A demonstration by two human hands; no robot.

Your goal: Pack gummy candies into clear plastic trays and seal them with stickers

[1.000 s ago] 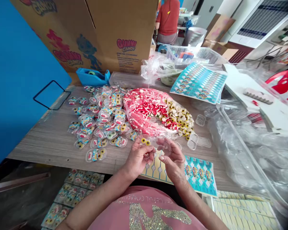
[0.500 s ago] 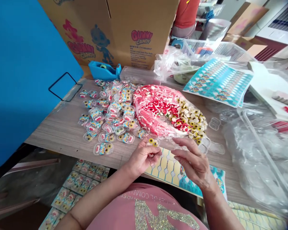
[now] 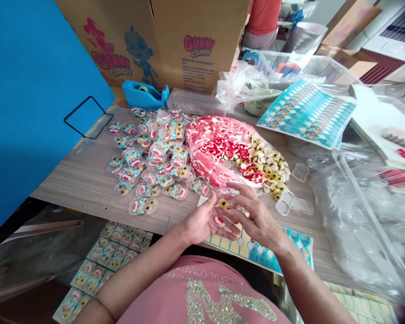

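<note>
"Right hand (image 3: 235,211) has come in toward the left since last frame; what's it reached?"

"I see a clear, gummy-filled plastic pack (image 3: 223,204), held lightly in the loose-fingered left hand (image 3: 207,221). Both serve it now; whether the right pinches, I can't tell."

"Obstacles?"

"Red, bulging plastic bag (image 3: 204,164) just beyond."

Held eye candy (image 3: 223,204): yellow with black centre. Heaped candies (image 3: 222,150): red, pink, white. Table (image 3: 77,180): grey-brown, wood-grained. Tape dispenser (image 3: 148,98): blue. Label sheets (image 3: 307,114): turquoise, repeating print.
</note>
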